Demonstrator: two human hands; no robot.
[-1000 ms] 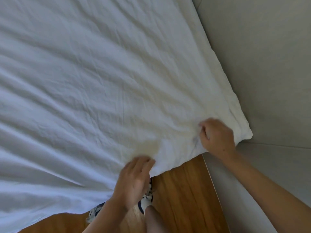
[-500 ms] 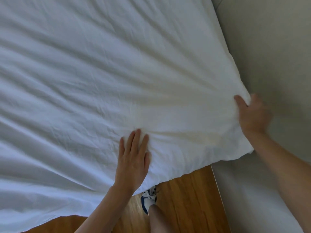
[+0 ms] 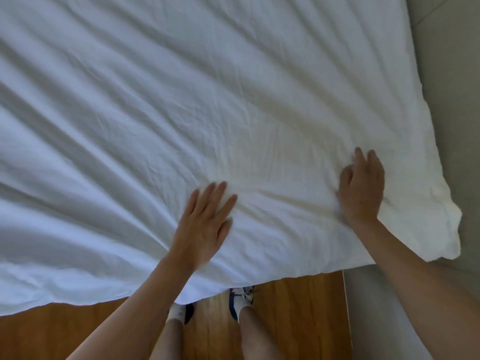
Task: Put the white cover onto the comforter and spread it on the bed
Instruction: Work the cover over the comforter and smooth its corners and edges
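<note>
**Head view: both your hands flat on the covered comforter**

Head camera looks down over the near edge of the bed, and the white cover point(image 3: 181, 105) fills most of what you see. It lies spread across the bed, with long creases fanning out from the spot between your hands toward the upper left. Its near edge hangs over the wooden floor point(image 3: 293, 315), and its near right corner point(image 3: 441, 229) sits plump and slightly rumpled beside the grey wall point(image 3: 462, 126). The comforter itself stays hidden beneath the cloth, so you cannot tell from here how it sits inside.

Your left hand point(image 3: 202, 227) rests palm down on the cover near the bed's edge, fingers straight and a little spread, grasping nothing. Your right hand point(image 3: 362, 188) lies on the cover further right, close to that corner, fingers extended and pointing away from you; its thumb side presses into a small pucker of cloth, though whether it pinches any fabric there is not clear.

Below the hanging edge you can see your two feet in white socks and blue-and-white shoes point(image 3: 241, 300) on the floor.
</note>
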